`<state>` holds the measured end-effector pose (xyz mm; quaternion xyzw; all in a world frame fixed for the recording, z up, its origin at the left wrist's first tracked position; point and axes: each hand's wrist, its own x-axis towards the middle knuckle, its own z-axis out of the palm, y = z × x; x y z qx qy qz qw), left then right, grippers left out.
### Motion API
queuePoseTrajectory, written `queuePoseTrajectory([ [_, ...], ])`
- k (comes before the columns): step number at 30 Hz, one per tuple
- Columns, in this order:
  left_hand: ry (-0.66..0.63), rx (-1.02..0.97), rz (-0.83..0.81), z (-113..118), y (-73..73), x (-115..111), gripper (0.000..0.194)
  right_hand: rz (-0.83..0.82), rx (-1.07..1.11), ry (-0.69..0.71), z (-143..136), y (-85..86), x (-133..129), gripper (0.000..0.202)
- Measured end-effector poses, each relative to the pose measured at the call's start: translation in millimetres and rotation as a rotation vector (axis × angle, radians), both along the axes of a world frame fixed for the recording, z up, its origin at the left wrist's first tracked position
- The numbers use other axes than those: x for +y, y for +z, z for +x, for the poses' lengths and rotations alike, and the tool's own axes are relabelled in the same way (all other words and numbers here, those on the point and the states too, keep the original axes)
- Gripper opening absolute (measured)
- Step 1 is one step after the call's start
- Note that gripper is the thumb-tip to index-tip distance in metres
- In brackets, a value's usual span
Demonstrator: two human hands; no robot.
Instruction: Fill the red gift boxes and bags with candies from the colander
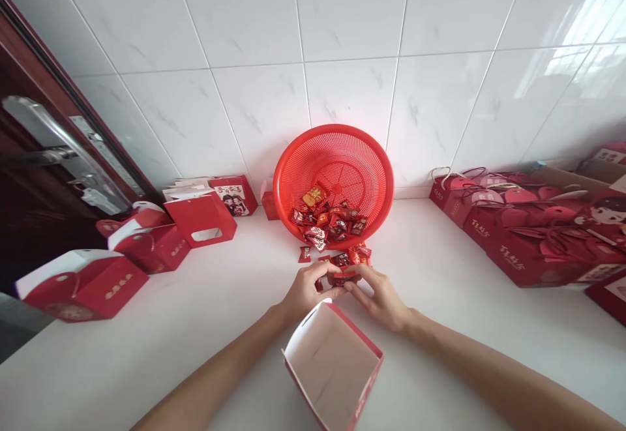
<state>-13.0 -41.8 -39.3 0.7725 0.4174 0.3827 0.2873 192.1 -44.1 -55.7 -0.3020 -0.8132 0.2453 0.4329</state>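
Both hands meet at a small pile of wrapped candies just in front of a tilted red basket [337, 132]. My left hand [309, 289] has its fingers closed around candies [337, 279] from the left. From the right, my right hand [380, 295] closes on the same candies, thumb and fingertips pressed to them. More wrapped candies [359, 255] lie right behind the fingers, and others [337, 222] rest in the basket's lower part. Nearer to me stands an open red gift box [337, 359] with a white inside, nothing visible in it.
Red gift boxes [88, 291] with open tops stand at the left, beside a red bag [203, 216]. Many closed red boxes [508, 229] are packed along the right. A tiled wall [352, 92] runs behind the white counter [440, 379]; a door handle [53, 150] is at far left.
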Motion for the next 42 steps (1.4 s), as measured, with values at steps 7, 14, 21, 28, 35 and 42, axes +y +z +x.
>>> queuePoseTrajectory([
  [7, 0.018, 0.019, 0.173, -7.1, 0.1, 2.4, 0.025, 0.007, 0.052, -0.063, -0.3, 1.0, 0.2, 0.008],
  [14, 0.322, 0.051, 0.444, -31.9, 12.2, 39.5, 0.016, 0.237, -0.102, -0.015, -3.8, -4.0, 3.8, 0.011],
  [21, 0.539, 0.158, 0.360, -29.0, 6.0, 83.1, 0.026, 0.306, -0.227, -0.068, -8.3, -12.8, 8.3, 0.020],
  [28, 0.433, 0.028, 0.360, -30.3, 11.1, 78.3, 0.034, 0.264, -0.240, -0.001, -6.7, -6.4, 7.0, 0.022],
  [35, 0.085, -0.220, 0.158, -6.2, 33.3, 40.9, 0.032, -0.025, 0.044, -0.036, 1.2, 0.9, 7.4, 0.033],
  [42, -0.104, -0.160, 0.009, 14.6, 28.0, 13.4, 0.012, -0.230, 0.188, 0.020, 2.3, 1.1, 10.9, 0.031],
])
